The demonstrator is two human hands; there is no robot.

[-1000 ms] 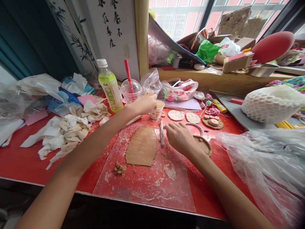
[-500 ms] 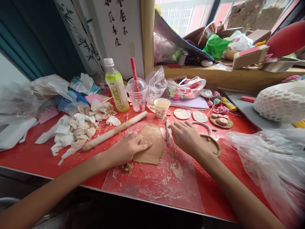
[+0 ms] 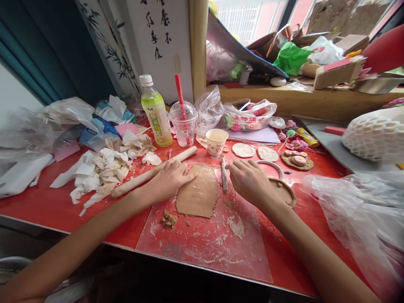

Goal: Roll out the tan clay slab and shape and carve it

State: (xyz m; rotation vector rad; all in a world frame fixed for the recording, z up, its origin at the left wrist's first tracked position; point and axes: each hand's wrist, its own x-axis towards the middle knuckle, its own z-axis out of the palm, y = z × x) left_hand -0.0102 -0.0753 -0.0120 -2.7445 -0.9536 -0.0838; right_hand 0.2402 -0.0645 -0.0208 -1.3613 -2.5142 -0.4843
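Observation:
A flat slab of brown clay [image 3: 198, 193] lies on a clear plastic sheet [image 3: 217, 248], its surface wet and shiny near the top. My left hand [image 3: 168, 179] is at the slab's upper left edge, thumb stretched onto the clay and fingers apart from it, bent over beside the rolling pin [image 3: 139, 180]. To the right of the slab, a short clay-smeared stick [image 3: 224, 174] lies upright in view. My right hand [image 3: 248, 179] is just right of that stick, fingers curled in; their undersides are hidden. Partly behind my right wrist is a round clay piece with a raised rim [image 3: 284, 191].
Behind the slab stand a paper cup [image 3: 216, 143], a plastic cup with red straw [image 3: 183, 126] and a drink bottle [image 3: 156, 113]. Crumpled tissues [image 3: 107, 168] lie left. Clay discs [image 3: 243, 150], a ring [image 3: 274, 165] and a plastic bag [image 3: 356, 210] are on the right.
My left hand has slid up and left, off the middle of the slab to its upper left edge. My right hand stays beside the stick. The view has shifted slightly.

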